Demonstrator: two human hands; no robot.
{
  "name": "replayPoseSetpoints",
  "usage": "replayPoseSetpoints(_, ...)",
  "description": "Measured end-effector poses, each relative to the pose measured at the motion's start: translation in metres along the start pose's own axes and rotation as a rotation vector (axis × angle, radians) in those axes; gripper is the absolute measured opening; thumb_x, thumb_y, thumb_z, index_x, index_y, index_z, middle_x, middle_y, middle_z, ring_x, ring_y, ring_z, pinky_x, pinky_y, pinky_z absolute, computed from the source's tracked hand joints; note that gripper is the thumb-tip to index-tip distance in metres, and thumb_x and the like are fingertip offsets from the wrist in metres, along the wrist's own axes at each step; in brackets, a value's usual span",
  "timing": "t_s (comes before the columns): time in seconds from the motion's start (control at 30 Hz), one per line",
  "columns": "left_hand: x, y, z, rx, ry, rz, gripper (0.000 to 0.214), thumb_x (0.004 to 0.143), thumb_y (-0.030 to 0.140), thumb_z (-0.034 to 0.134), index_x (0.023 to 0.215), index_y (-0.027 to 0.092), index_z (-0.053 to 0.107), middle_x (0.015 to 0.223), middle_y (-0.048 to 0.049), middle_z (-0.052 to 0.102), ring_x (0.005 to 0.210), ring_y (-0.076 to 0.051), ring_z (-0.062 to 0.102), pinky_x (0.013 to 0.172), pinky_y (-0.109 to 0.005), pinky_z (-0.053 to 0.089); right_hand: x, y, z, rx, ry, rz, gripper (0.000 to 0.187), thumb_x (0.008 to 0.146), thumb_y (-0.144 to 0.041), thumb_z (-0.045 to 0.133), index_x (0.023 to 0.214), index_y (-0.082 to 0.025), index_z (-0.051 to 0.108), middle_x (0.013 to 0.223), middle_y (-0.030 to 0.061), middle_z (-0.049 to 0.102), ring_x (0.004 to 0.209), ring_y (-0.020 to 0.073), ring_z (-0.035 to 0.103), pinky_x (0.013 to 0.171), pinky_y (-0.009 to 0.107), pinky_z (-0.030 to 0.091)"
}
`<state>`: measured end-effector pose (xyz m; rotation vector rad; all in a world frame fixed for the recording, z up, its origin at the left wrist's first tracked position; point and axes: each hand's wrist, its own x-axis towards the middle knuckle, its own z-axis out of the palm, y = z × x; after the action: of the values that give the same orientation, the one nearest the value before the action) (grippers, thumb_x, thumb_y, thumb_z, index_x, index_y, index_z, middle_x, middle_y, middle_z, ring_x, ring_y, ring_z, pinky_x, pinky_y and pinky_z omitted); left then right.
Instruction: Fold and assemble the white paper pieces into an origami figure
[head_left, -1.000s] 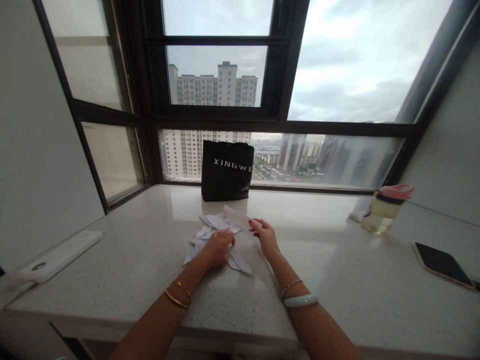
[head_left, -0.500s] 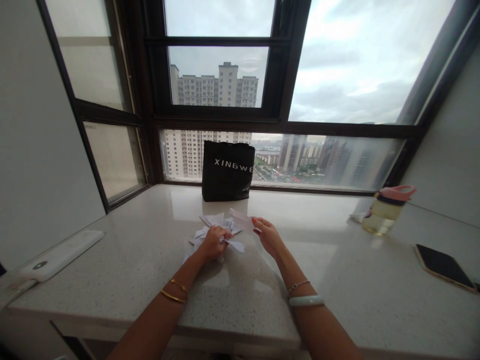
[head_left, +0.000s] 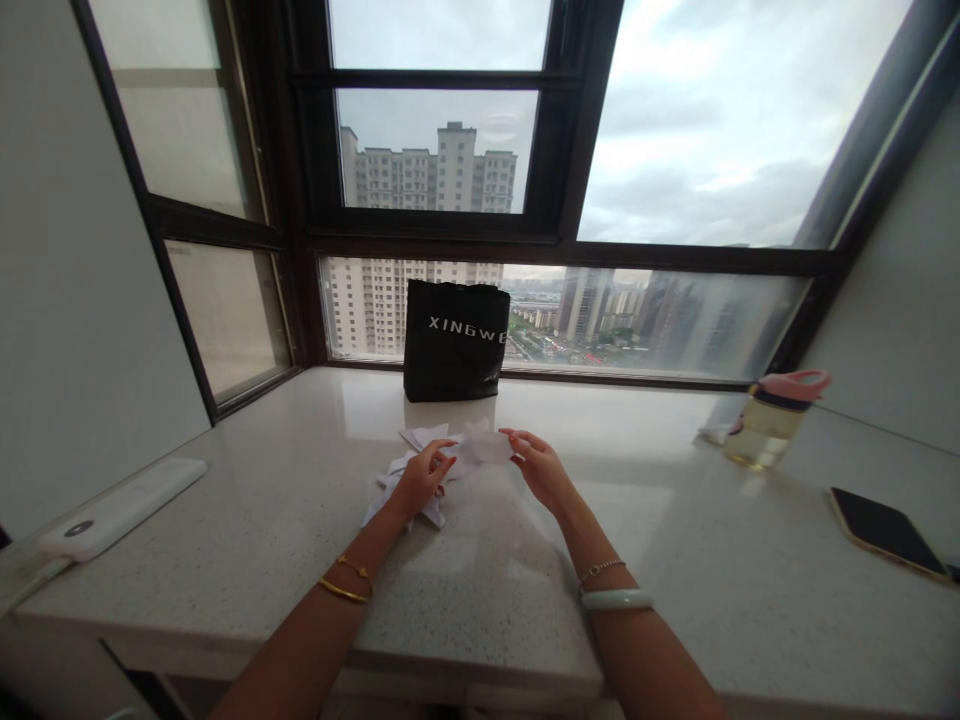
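Observation:
A thin white piece of paper (head_left: pixel 484 450) is stretched between my two hands above the countertop. Its right end is pinched between the thumb and fingers of my right hand (head_left: pixel 541 468). My left hand (head_left: pixel 421 480) grips the left end with its fingertips; motion blurs the paper a little there. Under and around my left hand lies a loose heap of torn paper scraps (head_left: pixel 381 497), partly covered by the hand and wrist.
Behind the paper, a black bag (head_left: pixel 455 345) with white lettering stands upright by the window. A pink-lidded water bottle (head_left: pixel 769 425) and a phone (head_left: pixel 891 532) are on the right. On the left lies a white power strip (head_left: pixel 124 510) with a cable.
My left hand has lifted slightly off the scraps and now meets the paper in my right hand. The paper looks broader and more level, and the scrap beneath the left fingers has shifted.

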<state>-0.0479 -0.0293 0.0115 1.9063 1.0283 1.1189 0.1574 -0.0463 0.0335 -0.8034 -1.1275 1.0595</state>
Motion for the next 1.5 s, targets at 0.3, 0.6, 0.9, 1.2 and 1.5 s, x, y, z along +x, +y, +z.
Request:
replayPoseSetpoints(0.3,0.002,0.001,-0.009,0.058,-0.003,0.013,0.034,0.08,0.025,0.039,0.109,0.017,0.054,0.09,-0.003,0.062,0.082,-0.015,0.058,0.074,-0.026,0.045,0.001,0.018,-0.004,-0.713,-0.002,-0.162,0.006,0.057,-0.03,0.069,0.06,-0.024,0.067,0.106,0.0049,0.058,0.11,0.0248,0.041,0.095,0.041,0.025)
replayPoseSetpoints(0.6,0.0,0.0,-0.009,0.11,-0.012,0.053,0.035,0.08,0.028,0.042,0.111,0.018,0.053,0.08,-0.0013,0.061,0.071,-0.013,0.055,0.066,-0.024,0.043,0.005,0.02,-0.008,-0.837,-0.018,-0.267,0.005,0.061,-0.028,0.066,0.06,-0.023,0.064,0.11,0.0052,0.058,0.111,0.0232,0.04,0.095,0.04,0.026)
replayPoseSetpoints(0.9,-0.002,-0.002,-0.004,0.142,-0.044,0.138,0.03,0.079,0.03,0.048,0.106,0.018,0.056,0.09,-0.0046,0.062,0.083,-0.016,0.057,0.077,-0.028,0.044,0.005,0.031,-0.007,-0.913,-0.072,-0.127,0.013,0.068,-0.03,0.056,0.065,-0.018,0.06,0.069,0.0022,0.062,0.069,0.0169,0.055,0.065,0.029,0.04)
replayPoseSetpoints(1.2,0.001,-0.002,-0.003,0.292,-0.038,0.319,0.025,0.082,0.023,0.044,0.099,0.019,0.061,0.1,-0.0064,0.062,0.095,-0.017,0.055,0.087,-0.03,0.041,0.003,0.027,-0.003,-0.95,-0.165,-0.145,0.027,0.067,-0.025,0.059,0.094,-0.02,0.062,0.083,0.002,0.061,0.077,0.0159,0.055,0.072,0.028,0.041)
replayPoseSetpoints(1.5,-0.003,-0.005,0.0,0.475,-0.187,0.316,0.029,0.087,0.03,0.035,0.101,0.016,0.057,0.096,-0.0081,0.061,0.093,-0.018,0.054,0.085,-0.029,0.04,0.005,0.026,-0.005,-0.983,-0.22,-0.081,0.02,0.068,-0.025,0.057,0.082,-0.017,0.067,0.084,0.0059,0.064,0.084,0.0197,0.056,0.078,0.03,0.04)
